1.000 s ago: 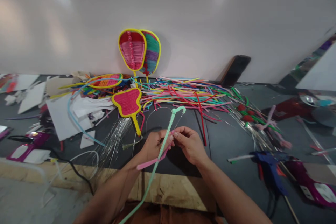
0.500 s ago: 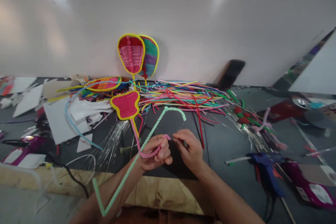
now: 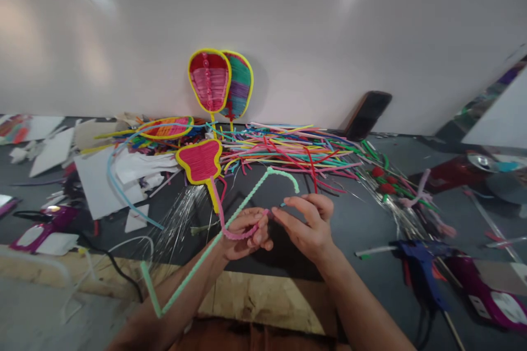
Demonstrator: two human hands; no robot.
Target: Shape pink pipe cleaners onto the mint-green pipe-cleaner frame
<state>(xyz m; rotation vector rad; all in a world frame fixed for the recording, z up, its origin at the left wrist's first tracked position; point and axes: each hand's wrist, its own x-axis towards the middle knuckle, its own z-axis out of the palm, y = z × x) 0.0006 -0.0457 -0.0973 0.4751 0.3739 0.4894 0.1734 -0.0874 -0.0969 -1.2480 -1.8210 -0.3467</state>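
Pinched in the fingers of my left hand (image 3: 249, 233) is the end of a pink pipe cleaner (image 3: 236, 236), which curves up toward a small yellow-edged fan (image 3: 200, 162) with a pink filling. A long mint-green pipe cleaner (image 3: 197, 269), bent at both ends, crosses over the left wrist; whether the fingers grip it too is hidden. Just right of the pink tip, my right hand (image 3: 310, 225) has its fingers apart, and I see nothing held in it. A tiny bluish spot near its fingertips is too small to name.
Colourful pipe cleaners (image 3: 284, 148) lie heaped behind my hands. Two fans (image 3: 209, 79) and a phone (image 3: 368, 115) lean on the white panel (image 3: 296, 38). At right are a blue glue gun (image 3: 424, 271) and a red can (image 3: 453, 170); white card (image 3: 99, 181) lies left.
My right hand has opened its fingers and moved slightly right, away from the pink tip. My left hand keeps its pinch, and the mint-green pipe cleaner has shifted slightly with it.
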